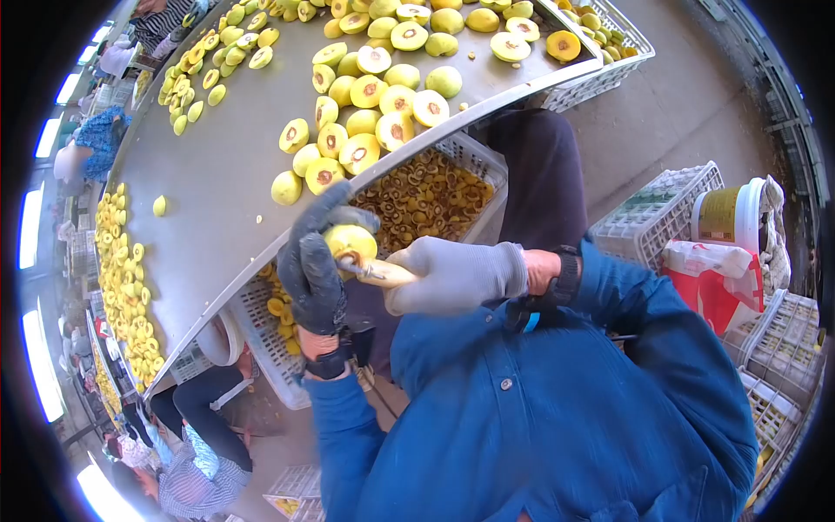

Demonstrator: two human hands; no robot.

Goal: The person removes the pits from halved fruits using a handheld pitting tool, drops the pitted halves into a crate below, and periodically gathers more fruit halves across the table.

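My left hand point(313, 270), in a dark glove, is closed round a yellow peach half point(353, 238) with its cut, reddish-brown centre facing my right hand. My right hand point(459, 273), in a light grey glove, grips the pale handle of a pitting knife point(390, 274). Its metal end touches the centre of the peach; how deep it sits is hidden. Both hands are in front of my chest, just off the table edge. Below them a crate point(494, 178) holds many brown-and-yellow cut-out pieces.
Many peach halves point(359, 152) lie on the metal table point(209, 157). Another crate point(252, 326) stands under its edge. At right are a white crate point(652, 217), a bucket point(726, 217) and a red-and-white bag point(709, 278). Other people point(196, 478) sit along the left.
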